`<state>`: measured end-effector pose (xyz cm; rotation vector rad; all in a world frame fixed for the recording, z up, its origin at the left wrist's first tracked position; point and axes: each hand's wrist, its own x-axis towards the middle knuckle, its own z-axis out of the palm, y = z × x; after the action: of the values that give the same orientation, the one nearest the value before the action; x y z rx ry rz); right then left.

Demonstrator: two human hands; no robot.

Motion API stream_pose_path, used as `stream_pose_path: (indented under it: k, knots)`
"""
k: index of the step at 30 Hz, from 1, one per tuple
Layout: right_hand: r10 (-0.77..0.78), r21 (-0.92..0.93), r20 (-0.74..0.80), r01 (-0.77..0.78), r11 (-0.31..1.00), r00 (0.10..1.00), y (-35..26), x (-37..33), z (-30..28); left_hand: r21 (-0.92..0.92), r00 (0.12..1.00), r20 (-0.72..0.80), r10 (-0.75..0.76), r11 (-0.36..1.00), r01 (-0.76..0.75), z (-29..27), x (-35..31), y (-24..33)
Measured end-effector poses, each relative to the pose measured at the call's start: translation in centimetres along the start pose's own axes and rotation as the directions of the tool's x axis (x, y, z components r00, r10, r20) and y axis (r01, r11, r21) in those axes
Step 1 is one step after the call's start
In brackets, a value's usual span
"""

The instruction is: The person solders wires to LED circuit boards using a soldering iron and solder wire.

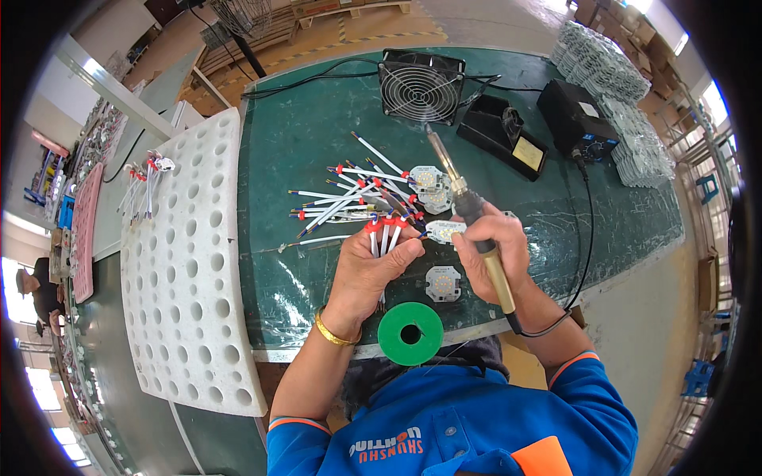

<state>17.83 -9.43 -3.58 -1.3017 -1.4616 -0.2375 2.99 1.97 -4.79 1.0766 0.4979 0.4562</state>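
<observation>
My left hand is closed around several white wires with red bands, their ends pointing away from me. My right hand grips a soldering iron, its tip raised toward the back of the table. The fingers of that hand also touch a small white LED board beside the wires. Another LED board lies flat nearer to me, and a stack of boards sits farther back. Left of the stack is a loose pile of white wires. A green solder spool is at the table's near edge.
A black fan stands at the back, beside a soldering iron stand and a black control box. Silvery boards are piled at the far right. A white foam tray with round holes lies left. The iron's cable runs along the right.
</observation>
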Motion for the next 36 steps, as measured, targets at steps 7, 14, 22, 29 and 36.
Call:
stream_pose_path:
  k: [7,14,22,29,36]
  knots:
    - [-0.202,0.073,0.083,0.196,0.978,0.976,-0.8,0.4,0.4,-0.096,0.998,0.058,0.009,0.995,-0.003,-0.5,0.0,-0.4]
    - [0.279,0.083,-0.052,-0.274,0.958,0.959,-2.6,1.4,-0.6,0.068,0.995,0.061,0.077,0.994,-0.081,0.7,-1.1,2.1]
    - [0.118,0.079,0.06,-0.123,0.989,0.991,-3.0,2.3,-0.8,0.172,0.987,0.04,0.155,0.972,-0.16,0.8,-2.5,2.6]
    - [0.019,0.09,0.106,-0.028,0.996,0.994,-3.7,2.9,-0.4,0.173,0.982,-0.006,0.188,0.968,-0.184,0.7,-3.3,3.1]
    - [0.008,0.074,0.132,-0.018,0.997,0.991,-3.9,3.1,0.1,0.195,0.991,-0.049,0.125,0.974,-0.113,0.3,-3.5,3.6]
